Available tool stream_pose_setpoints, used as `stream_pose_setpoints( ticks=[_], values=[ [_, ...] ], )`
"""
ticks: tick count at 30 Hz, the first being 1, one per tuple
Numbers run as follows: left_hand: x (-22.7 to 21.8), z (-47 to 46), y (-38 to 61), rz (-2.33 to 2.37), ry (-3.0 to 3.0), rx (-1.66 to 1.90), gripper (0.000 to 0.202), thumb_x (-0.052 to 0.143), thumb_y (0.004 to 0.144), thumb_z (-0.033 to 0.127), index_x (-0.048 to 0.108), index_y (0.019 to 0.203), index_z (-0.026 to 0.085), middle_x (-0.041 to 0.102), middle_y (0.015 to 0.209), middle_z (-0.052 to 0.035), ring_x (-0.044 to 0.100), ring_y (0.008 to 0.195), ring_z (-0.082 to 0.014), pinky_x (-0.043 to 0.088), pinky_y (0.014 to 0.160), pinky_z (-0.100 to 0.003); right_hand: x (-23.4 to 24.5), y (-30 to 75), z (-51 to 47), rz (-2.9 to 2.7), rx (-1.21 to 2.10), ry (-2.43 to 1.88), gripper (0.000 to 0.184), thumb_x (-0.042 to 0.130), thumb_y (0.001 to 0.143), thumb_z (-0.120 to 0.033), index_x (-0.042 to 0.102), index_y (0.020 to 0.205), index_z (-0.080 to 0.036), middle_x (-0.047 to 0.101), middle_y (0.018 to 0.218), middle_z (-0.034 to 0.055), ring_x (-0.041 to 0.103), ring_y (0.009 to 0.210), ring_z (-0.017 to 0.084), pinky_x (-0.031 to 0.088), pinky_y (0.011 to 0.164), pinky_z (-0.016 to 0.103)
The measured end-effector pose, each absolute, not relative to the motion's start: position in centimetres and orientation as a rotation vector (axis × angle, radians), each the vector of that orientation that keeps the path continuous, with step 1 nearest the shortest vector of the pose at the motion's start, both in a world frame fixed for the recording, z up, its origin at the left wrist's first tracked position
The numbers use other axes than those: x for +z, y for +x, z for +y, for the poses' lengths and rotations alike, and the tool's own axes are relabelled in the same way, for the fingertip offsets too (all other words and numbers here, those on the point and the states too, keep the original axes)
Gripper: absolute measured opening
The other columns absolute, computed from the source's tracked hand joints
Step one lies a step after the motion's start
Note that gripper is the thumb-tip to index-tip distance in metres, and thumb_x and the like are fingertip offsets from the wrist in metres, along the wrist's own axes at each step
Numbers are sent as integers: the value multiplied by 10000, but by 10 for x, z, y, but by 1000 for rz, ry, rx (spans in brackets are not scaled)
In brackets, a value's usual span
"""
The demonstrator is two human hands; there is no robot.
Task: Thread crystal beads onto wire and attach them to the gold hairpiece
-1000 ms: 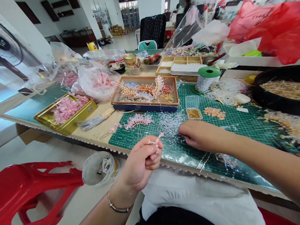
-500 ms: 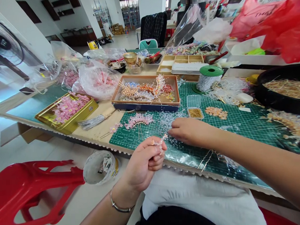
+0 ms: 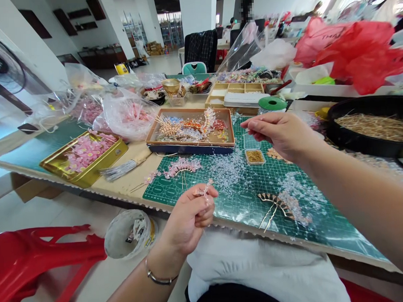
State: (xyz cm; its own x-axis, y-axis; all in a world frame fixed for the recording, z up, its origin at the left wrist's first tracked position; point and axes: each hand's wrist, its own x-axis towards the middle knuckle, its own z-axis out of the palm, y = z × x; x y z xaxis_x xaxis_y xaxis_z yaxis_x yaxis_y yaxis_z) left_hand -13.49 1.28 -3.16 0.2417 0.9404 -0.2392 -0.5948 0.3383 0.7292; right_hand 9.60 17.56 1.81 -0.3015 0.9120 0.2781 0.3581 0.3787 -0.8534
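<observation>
My left hand (image 3: pixel 189 216) is closed near the table's front edge, pinching a small wired sprig of clear beads (image 3: pixel 203 190). My right hand (image 3: pixel 281 132) is raised above the green cutting mat (image 3: pixel 243 198), its thumb and forefinger pinched together on something too small to make out. Below it lies a scatter of clear beads (image 3: pixel 227 170). A gold hair comb (image 3: pixel 273 203) with clear beads rests on the mat to the right. A pink flower hairpin (image 3: pixel 180 166) lies on the mat's left part.
A brown tray of beaded ornaments (image 3: pixel 190 127), a gold tin of pink flowers (image 3: pixel 84 154), a small box of gold beads (image 3: pixel 255 156), a green-topped spool (image 3: pixel 272 104) and a black basin (image 3: pixel 370 126) stand on the table. A red plastic chair (image 3: pixel 32 260) and a tape roll (image 3: pixel 128 234) sit at the lower left.
My right hand has lifted from the bead scatter on the mat and moved up and right with pinched fingers. The gold comb, hidden under my arm before, now shows. My left hand stayed put.
</observation>
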Motion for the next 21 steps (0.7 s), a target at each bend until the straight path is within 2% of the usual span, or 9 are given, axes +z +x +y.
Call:
stream_pose_setpoints(
  ticks=[3, 6, 11, 14, 16, 18, 21],
  values=[
    [-30, 14, -131, 799, 597, 1128, 141, 723, 763, 218, 659, 864, 143, 277, 523, 107, 133, 463, -36, 114, 418, -153, 29, 98, 174, -1780, 875, -1104, 263, 631, 950, -404, 691, 1008, -155, 665, 834, 10, 592, 685, 136, 492, 639, 297],
    [-26, 18, -127, 847, 629, 1155, 190, 747, 775, 264, 676, 892, 133, 311, 534, 99, 166, 465, -33, 120, 420, -153, 42, 100, 168, -1754, 884, -1090, 202, 695, 907, -359, 739, 958, -169, 657, 771, 0, 547, 658, 124, 447, 628, 283],
    [-12, 29, -125, 824, 707, 1249, 218, 719, 837, 336, 700, 895, 127, 395, 565, 72, 204, 459, -24, 132, 423, -161, 55, 106, 157, -1627, 957, -1064, 169, 700, 890, -333, 791, 927, -195, 680, 782, 21, 534, 686, 124, 411, 628, 291],
    [1, 36, -124, 815, 819, 1327, 234, 671, 876, 354, 737, 914, 133, 514, 621, 29, 217, 459, -27, 140, 429, -189, 55, 109, 147, -1544, 1040, -1085, 155, 740, 839, -344, 793, 874, -203, 681, 752, 20, 543, 657, 126, 424, 600, 282],
    [9, 40, -121, 852, 928, 1379, 247, 636, 904, 362, 756, 960, 153, 632, 736, -23, 232, 469, -39, 158, 439, -219, 55, 108, 135, -1496, 1130, -1097, 171, 754, 820, -372, 794, 864, -212, 681, 745, 20, 551, 646, 127, 446, 593, 277],
    [17, 41, -115, 917, 1047, 1404, 272, 602, 930, 380, 761, 1030, 183, 684, 814, -51, 258, 484, -61, 180, 456, -247, 56, 105, 118, -1461, 1236, -1103, 210, 777, 793, -407, 799, 871, -213, 684, 745, 25, 561, 636, 129, 466, 582, 274],
    [24, 38, -102, 965, 1174, 1337, 292, 594, 936, 402, 763, 1058, 198, 589, 624, -8, 289, 487, -99, 196, 482, -272, 56, 99, 87, -1406, 1391, -1098, 263, 795, 770, -446, 811, 873, -205, 703, 762, 41, 577, 629, 126, 490, 566, 260]
  ],
)
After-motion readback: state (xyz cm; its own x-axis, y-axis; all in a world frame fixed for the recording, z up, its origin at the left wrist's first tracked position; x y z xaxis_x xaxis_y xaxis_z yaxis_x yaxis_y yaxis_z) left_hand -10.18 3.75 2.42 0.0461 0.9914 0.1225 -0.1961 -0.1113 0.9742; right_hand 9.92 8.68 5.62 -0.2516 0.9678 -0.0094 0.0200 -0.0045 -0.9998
